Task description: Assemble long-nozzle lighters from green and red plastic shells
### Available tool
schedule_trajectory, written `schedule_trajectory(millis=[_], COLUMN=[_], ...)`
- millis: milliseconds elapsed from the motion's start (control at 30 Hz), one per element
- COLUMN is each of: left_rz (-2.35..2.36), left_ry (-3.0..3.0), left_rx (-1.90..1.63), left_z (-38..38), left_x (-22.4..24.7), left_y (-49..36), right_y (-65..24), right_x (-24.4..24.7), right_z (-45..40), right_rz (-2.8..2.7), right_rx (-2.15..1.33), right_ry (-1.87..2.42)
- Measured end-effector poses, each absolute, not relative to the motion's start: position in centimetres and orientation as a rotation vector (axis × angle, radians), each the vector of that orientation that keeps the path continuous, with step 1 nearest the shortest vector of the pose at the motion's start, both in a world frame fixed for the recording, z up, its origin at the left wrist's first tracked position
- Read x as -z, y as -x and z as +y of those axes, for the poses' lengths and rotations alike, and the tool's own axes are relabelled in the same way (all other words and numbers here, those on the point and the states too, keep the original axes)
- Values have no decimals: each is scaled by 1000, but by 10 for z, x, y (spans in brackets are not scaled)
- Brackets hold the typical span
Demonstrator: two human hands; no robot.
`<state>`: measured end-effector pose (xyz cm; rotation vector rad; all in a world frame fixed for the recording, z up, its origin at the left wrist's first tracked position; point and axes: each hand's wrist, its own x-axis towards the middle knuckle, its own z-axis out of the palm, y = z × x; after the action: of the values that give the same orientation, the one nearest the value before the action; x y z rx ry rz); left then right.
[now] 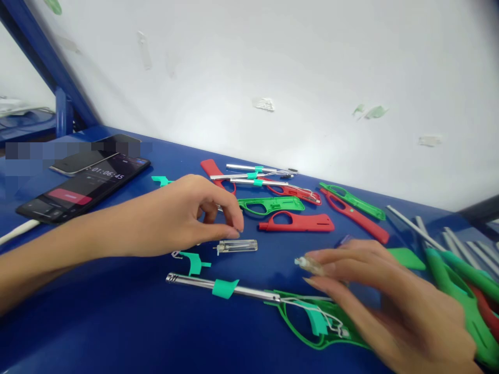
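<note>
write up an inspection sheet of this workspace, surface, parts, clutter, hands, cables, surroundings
Surface: blue tabletop, glossy.
Job's things: in front, a green shell with a metal tube, teal trigger and thin white wires; beyond, a clear tank; behind that, red shells and other green shells.
Clutter: a phone and a nearer phone reading 01:06:45.
Left hand: close by the clear tank; contact unclear.
Right hand: pinches a small clear part with a white tip.
Cables: white cable at the nearer phone.
Surroundings: white wall with tape scraps; blue frame at left.
</note>
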<state>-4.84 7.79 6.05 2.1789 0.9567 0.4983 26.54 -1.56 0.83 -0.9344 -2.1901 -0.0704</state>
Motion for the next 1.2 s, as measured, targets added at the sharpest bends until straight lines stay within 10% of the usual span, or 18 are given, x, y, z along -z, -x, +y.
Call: schedule_trajectory(millis=[1200], left_rz=[968], left_ry=[-1936], left_rx=[-461], left_z=[61], left_x=[-41], left_y=[32], right_y=[-280], right_x=[6], right_z=[-18], right_rz=[-2225], right_rx=[40], right_ry=[940])
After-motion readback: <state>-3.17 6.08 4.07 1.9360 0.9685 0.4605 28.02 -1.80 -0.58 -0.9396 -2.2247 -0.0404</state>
